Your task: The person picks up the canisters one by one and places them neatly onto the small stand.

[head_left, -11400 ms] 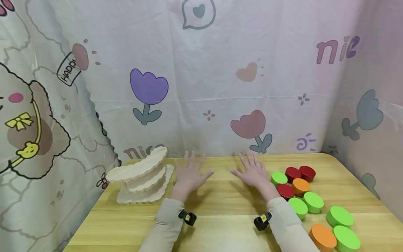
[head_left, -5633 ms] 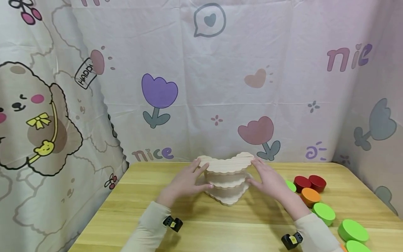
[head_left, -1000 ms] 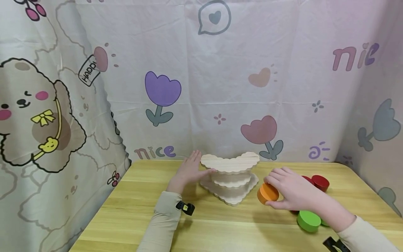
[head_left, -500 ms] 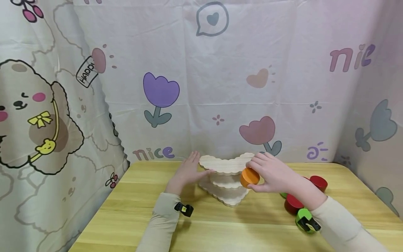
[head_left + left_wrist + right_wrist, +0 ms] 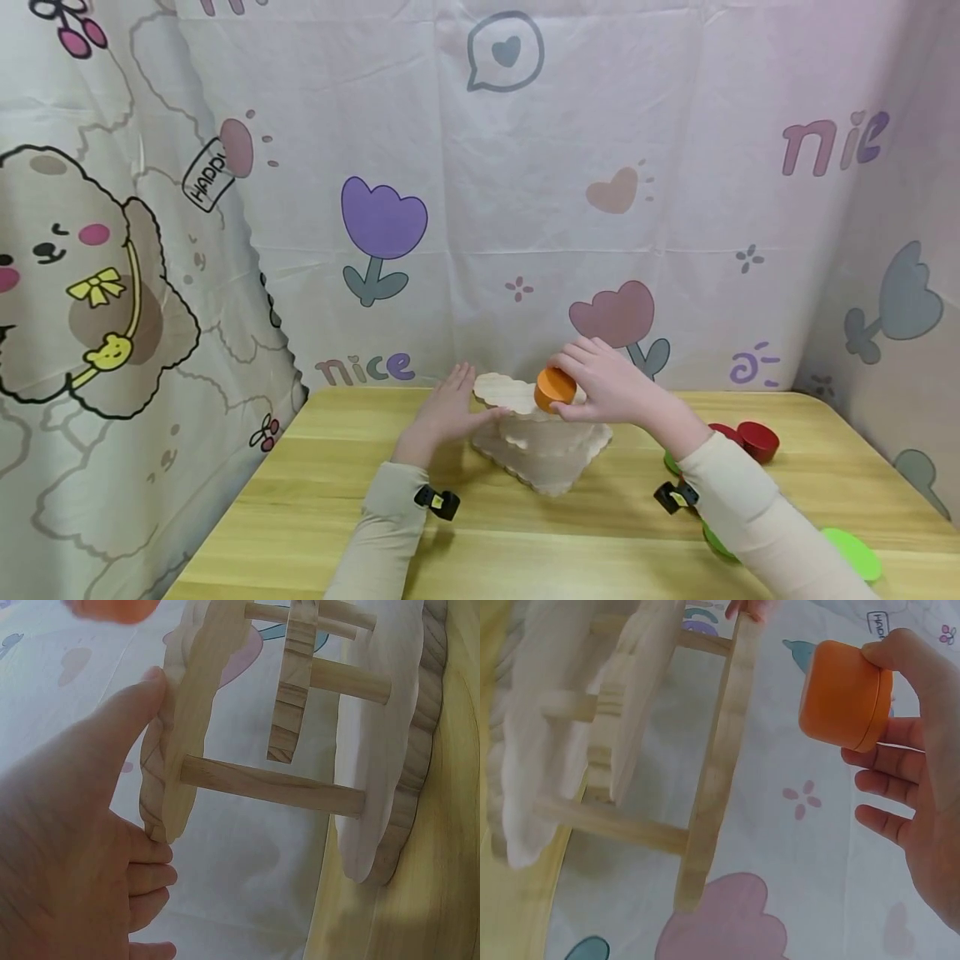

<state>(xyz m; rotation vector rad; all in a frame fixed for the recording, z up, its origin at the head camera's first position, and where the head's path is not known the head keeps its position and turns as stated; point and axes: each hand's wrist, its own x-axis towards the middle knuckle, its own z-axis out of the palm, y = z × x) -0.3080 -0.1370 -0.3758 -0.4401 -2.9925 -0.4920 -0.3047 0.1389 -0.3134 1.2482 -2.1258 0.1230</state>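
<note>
A three-tiered pale wooden stand (image 5: 547, 473) with scalloped edges is on the table in front of me. My left hand (image 5: 441, 417) rests against the left edge of its top tier, thumb at the front edge. In the left wrist view, the thumb and fingertips (image 5: 154, 877) touch that tier's rim, and dowels join the tiers. Above the top tier, my right hand (image 5: 615, 385) pinches an orange round lidded box (image 5: 555, 390) between thumb and fingers. The right wrist view shows this box (image 5: 840, 694) apart from the stand, with a lid seam around it.
Red round boxes (image 5: 759, 442) stand at the right of the table, and a green one (image 5: 853, 554) lies nearer the front right. My right forearm covers part of that group. A printed cloth (image 5: 487, 208) hangs behind the table.
The stand went from the left side to the middle earlier. Over the last second my right hand carried the orange box left and up, above the top tier. My left hand stays put.
</note>
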